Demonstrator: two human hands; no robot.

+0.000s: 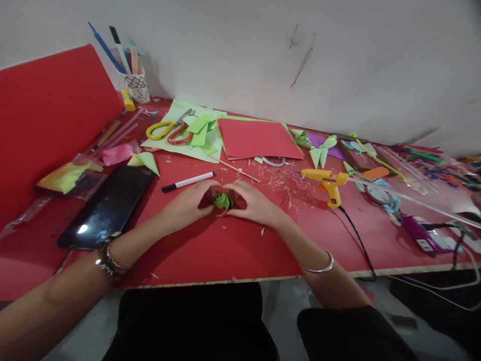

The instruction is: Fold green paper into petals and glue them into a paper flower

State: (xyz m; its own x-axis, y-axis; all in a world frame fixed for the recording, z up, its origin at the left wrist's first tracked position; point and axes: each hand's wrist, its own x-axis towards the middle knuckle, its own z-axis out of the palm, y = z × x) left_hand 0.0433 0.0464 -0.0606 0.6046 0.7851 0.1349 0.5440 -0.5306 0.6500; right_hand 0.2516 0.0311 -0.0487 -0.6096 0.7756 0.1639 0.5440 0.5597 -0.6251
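A small green paper spiral (224, 201), coiled like a rosette, sits low over the red table between my hands. My left hand (191, 203) closes on its left side with thumb and fingers curved. From the right, my right hand (253, 203) grips the other side the same way. The fingertips of both hands nearly meet behind the coil. Just beyond my left hand lies a white marker with a black cap (188, 182). A thin wooden stick (240, 171) rests behind my hands.
A yellow hot glue gun (327, 184) with a black cord stands to the right. Scissors (171, 129) and green paper strips lie behind, beside stacked red sheets (259, 139). A phone (108, 205) lies left. A purple power strip (424, 235) is at the right edge.
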